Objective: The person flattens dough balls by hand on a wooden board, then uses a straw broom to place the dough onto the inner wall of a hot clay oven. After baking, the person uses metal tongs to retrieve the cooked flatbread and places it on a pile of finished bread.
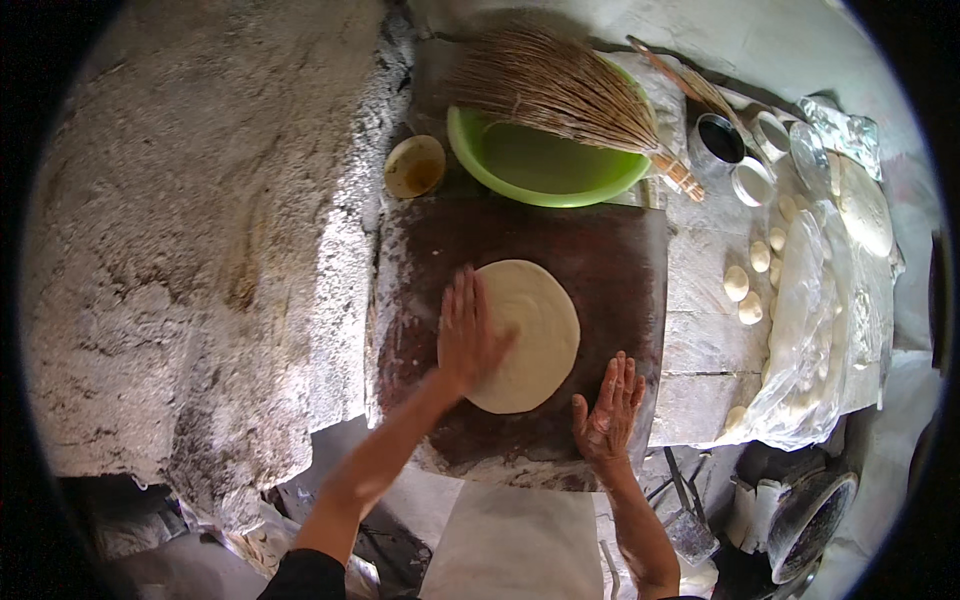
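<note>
A round, flattened sheet of dough (pixel 534 337) lies on a dark, flour-dusted board (pixel 525 229). My left hand (pixel 469 330) rests over the dough's left edge with its palm down, slightly blurred, the thumb pointing right across the dough. My right hand (pixel 611 409) is to the lower right of the dough, apart from it, with fingers spread over the board near its right edge. It holds nothing. Beyond the board stands a green plastic basin (pixel 559 196) with a twig broom (pixel 555 90) lying across its rim.
Left of the board is a rough plastered surface (pixel 202 247). A small bowl (pixel 415 166) with brownish residue sits beside the basin. To the right are dough balls (pixel 736 283), clear plastic sheeting (pixel 795 360), a can with dark contents (pixel 720 139) and a large round dough piece (pixel 862 206).
</note>
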Available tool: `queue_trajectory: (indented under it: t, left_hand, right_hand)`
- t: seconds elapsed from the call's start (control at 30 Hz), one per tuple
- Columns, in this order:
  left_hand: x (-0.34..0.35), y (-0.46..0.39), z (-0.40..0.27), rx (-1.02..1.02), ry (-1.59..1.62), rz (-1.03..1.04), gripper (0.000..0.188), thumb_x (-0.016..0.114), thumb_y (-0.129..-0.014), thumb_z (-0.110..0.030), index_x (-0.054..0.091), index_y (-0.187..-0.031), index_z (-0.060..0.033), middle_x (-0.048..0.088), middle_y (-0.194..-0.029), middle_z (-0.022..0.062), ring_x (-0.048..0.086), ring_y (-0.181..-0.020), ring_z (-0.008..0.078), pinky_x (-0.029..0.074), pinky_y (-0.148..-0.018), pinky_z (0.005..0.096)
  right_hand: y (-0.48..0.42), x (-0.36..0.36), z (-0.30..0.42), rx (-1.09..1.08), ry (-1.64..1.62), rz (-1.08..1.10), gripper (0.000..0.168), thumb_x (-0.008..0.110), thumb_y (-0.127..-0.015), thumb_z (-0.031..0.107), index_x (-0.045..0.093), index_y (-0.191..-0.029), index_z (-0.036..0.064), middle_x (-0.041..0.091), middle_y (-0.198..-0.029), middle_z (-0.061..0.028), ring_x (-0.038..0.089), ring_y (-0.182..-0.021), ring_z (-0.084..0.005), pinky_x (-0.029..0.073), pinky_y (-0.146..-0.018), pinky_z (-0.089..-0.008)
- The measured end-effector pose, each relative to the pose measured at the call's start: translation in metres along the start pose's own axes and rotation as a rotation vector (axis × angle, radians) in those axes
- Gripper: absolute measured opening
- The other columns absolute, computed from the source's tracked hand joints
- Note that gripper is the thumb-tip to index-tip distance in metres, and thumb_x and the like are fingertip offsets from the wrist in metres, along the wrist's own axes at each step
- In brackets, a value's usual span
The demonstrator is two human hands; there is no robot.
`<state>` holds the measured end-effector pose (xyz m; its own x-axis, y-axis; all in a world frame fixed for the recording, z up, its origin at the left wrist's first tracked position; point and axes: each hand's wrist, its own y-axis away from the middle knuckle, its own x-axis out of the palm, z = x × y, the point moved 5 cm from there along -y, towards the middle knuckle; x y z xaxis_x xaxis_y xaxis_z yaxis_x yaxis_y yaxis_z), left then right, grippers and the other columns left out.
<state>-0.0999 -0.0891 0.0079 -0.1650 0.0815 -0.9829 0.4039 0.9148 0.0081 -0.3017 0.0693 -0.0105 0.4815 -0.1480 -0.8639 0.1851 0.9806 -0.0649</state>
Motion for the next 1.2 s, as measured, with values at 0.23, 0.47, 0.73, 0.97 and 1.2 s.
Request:
queue_trajectory:
  t: [0.23, 0.47, 0.73, 0.97, 1.2]
  left_hand:
    - [0.036, 0.016, -0.115, 0.6, 0.248, 0.201, 0.08, 0.059, -0.093, -0.04, 0.028, -0.151, 0.0045, 0.031, -0.158, 0.0228, 0.031, -0.146, 0.037, 0.022, -0.121, 0.0464]
    - [-0.001, 0.103, -0.012, 0.181, 0.121, 0.308, 0.083, 0.057, -0.095, -0.045, 0.022, -0.156, -0.0006, 0.021, -0.162, 0.0237, 0.02, -0.15, 0.0394, 0.014, -0.123, 0.0516]
    - [-0.022, 0.114, 0.045, -0.39, 0.433, -0.105, 0.078, 0.032, -0.104, -0.051, 0.015, -0.157, 0.0041, 0.012, -0.164, 0.025, 0.014, -0.152, 0.0395, 0.011, -0.122, 0.0514]
    - [-0.013, 0.264, 0.036, -0.51, 0.412, -0.35, 0.072, 0.033, -0.106, -0.044, 0.018, -0.155, 0.0072, 0.017, -0.161, 0.0285, 0.017, -0.15, 0.0421, 0.014, -0.121, 0.052]
    - [0.015, 0.364, 0.02, -0.676, 0.407, -0.209, 0.078, 0.037, -0.104, -0.045, 0.015, -0.153, 0.0112, 0.013, -0.16, 0.0347, 0.014, -0.149, 0.0489, 0.01, -0.119, 0.0593]
  right_hand:
    - [-0.001, -0.002, -0.005, 0.073, -0.034, -0.065, 0.079, 0.041, -0.102, 0.055, 0.027, -0.152, -0.005, 0.03, -0.158, -0.0238, 0.024, -0.149, -0.04, 0.012, -0.12, -0.0565]
    - [-0.019, -0.002, 0.025, -0.037, 0.017, -0.103, 0.078, 0.062, -0.093, 0.038, 0.032, -0.151, -0.004, 0.033, -0.158, -0.0226, 0.024, -0.148, -0.0402, 0.012, -0.119, -0.0581]
    - [-0.051, 0.057, 0.113, -0.56, -0.171, 0.344, 0.078, 0.065, -0.09, 0.04, 0.037, -0.15, 0.0, 0.034, -0.159, -0.0183, 0.027, -0.149, -0.0335, 0.014, -0.121, -0.054]
    - [-0.133, 0.062, 0.125, -0.675, 0.063, 0.104, 0.072, 0.06, -0.094, 0.042, 0.041, -0.146, -0.004, 0.04, -0.154, -0.0217, 0.032, -0.145, -0.0364, 0.022, -0.118, -0.055]
    - [-0.024, 0.046, 0.129, -1.139, -0.114, 0.629, 0.076, 0.062, -0.09, 0.053, 0.045, -0.143, 0.001, 0.044, -0.149, -0.0186, 0.04, -0.14, -0.0332, 0.029, -0.116, -0.0516]
